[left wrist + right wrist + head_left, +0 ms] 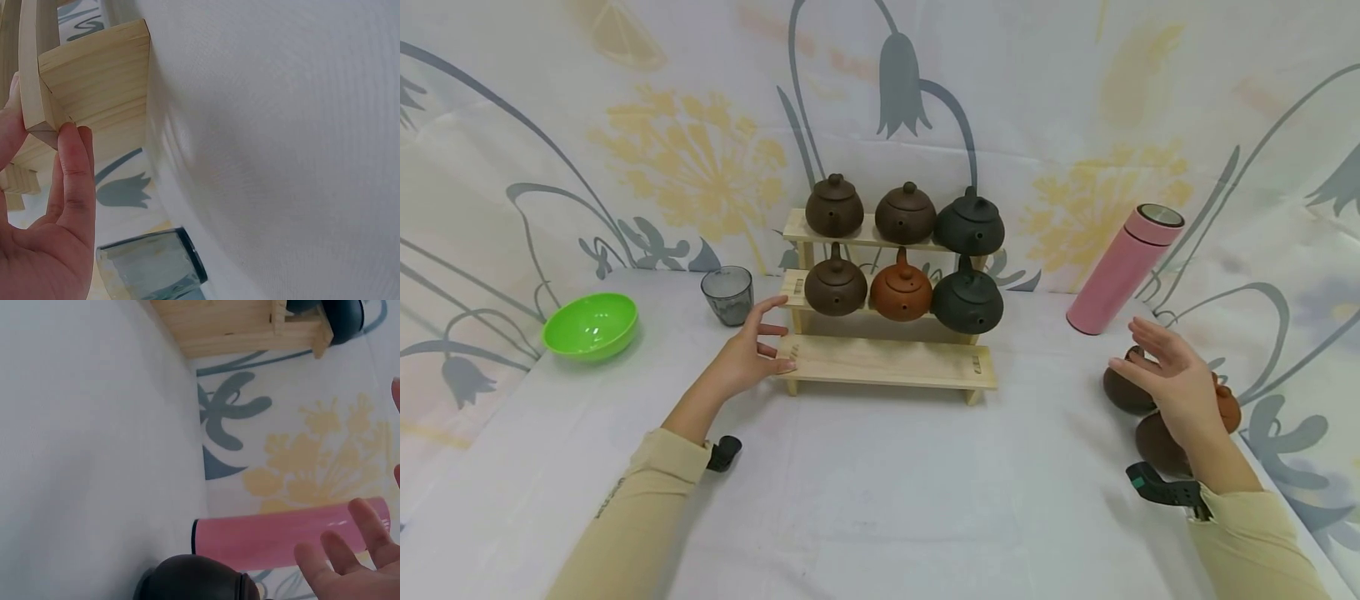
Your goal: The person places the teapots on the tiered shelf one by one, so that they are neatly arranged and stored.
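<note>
The left hand [741, 362] grips the left end of the bottom shelf of a three-tier wooden rack [880, 363]; in the left wrist view thumb and fingers pinch the board's corner [39, 106]. On the top tier stand two dark brown teapots [834, 207] and a black one [969, 223]; the middle tier holds a brown, a reddish-orange [901, 287] and a black teapot. The right hand [1180, 387], fingers extended, hovers over several teapots at the right: two dark brown ones [1159, 443] and an orange one [1227, 408], partly hidden by it. It holds nothing.
A pink flask [1120, 271] stands behind the right hand. Left of the rack are a grey glass [727, 296] and a bright green bowl [591, 327]. A patterned cloth [700, 108] hangs behind the white-covered table [880, 500].
</note>
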Tool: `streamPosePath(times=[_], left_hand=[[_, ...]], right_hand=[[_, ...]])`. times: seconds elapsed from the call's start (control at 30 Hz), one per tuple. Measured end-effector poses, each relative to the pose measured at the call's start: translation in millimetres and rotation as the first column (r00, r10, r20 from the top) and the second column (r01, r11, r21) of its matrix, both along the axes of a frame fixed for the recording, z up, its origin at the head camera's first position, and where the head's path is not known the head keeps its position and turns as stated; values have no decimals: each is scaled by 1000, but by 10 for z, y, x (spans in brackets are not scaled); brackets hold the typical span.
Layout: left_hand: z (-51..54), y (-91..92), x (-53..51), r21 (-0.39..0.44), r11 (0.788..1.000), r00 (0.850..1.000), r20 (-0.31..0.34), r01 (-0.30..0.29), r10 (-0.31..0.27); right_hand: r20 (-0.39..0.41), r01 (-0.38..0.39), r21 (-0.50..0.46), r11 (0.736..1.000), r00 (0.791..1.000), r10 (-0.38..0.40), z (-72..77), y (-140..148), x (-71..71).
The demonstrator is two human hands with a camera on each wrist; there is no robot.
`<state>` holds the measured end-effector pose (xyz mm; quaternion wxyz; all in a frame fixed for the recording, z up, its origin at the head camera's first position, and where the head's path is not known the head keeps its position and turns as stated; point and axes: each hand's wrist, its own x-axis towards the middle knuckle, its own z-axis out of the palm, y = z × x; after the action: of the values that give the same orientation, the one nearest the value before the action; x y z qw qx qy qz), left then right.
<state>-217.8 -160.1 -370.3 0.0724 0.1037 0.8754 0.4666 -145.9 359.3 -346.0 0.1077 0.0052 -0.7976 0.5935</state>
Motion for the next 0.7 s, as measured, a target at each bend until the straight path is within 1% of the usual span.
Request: streamPosePath(times=[0.07, 0.13, 0.2, 0.23, 0.3, 0.37, 0.43, 0.53, 0.6, 0.7], left_hand=[[-2, 2, 1, 4, 1000, 1000, 3, 0, 0], [-5, 3, -1, 5, 1000, 1000, 4, -2, 2], [-5, 6, -2, 5, 1000, 1000, 3, -2, 2], [-6, 9, -2, 5, 1000, 1000, 4, -4, 4], [-5, 10, -3, 3, 1000, 1000, 4, -7, 7], [-5, 11, -4, 3, 1000, 1000, 2, -4, 4], [-4, 10, -4, 3, 1000, 1000, 3, -5, 5], [-4, 6, -5, 8, 1000, 1000, 3, -2, 2], [-4, 4, -6, 12, 1000, 1000, 3, -1, 1], [0, 0, -3, 13, 1000, 1000, 4, 2, -2]], right_hand=[[-22, 12, -43, 999, 1000, -13, -21, 34, 6], [-29, 33, -39, 999, 999, -34, -32, 59, 18], [-25, 45, -59, 997, 999, -46, -38, 86, 29], [-13, 58, -43, 997, 998, -58, -35, 100, 41], [25, 101, 44, 994, 994, -102, -26, 125, 58], [60, 144, 100, 985, 987, -150, -23, 146, 56], [117, 178, 165, 970, 973, -199, -22, 162, 46], [187, 188, 178, 966, 957, -221, -42, 169, 6], [233, 173, 162, 971, 950, -208, -56, 173, -23], [265, 142, 159, 977, 947, -181, -71, 178, -67]])
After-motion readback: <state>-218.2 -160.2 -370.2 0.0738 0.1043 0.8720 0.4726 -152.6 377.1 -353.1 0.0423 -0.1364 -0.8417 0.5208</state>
